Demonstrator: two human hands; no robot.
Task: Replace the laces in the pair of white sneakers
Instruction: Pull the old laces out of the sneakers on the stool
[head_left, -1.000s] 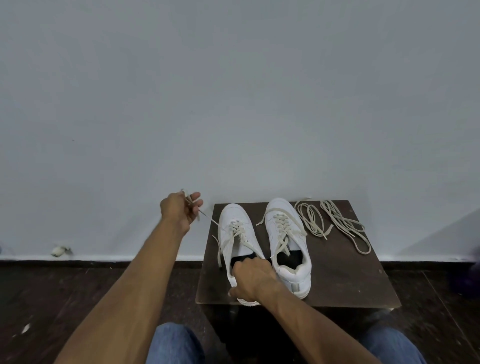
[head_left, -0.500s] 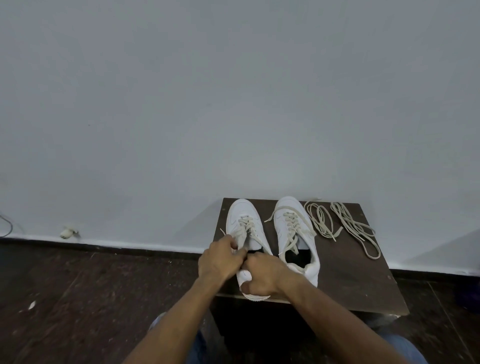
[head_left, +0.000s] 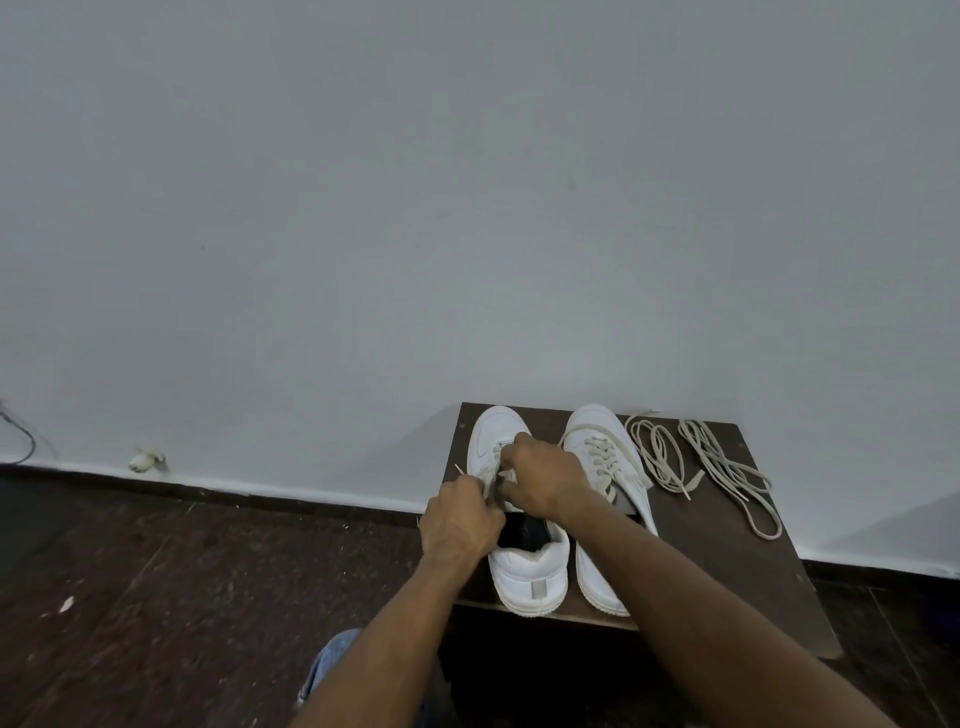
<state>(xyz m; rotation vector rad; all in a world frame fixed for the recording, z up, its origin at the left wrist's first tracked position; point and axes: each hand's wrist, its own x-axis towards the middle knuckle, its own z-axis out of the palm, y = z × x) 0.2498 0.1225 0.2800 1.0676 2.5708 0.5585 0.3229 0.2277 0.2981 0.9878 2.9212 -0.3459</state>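
While both hands (head_left: 498, 499) pinch its lace (head_left: 491, 475), the left sneaker (head_left: 519, 545) lies beneath them.

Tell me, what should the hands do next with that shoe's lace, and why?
Probably pull the next crossing of lace loose. Both hands are already on the left sneaker: the left hand pinches its lace and the right hand sits curled over the eyelets. The right sneaker is laced too, and two loose laces wait on the table.

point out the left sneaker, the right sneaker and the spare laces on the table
left sneaker (head_left: 530, 574), head view, on its heel.
right sneaker (head_left: 592, 423), head view, on its toe cap.
spare laces (head_left: 655, 457), head view, on the nearer loose coil.
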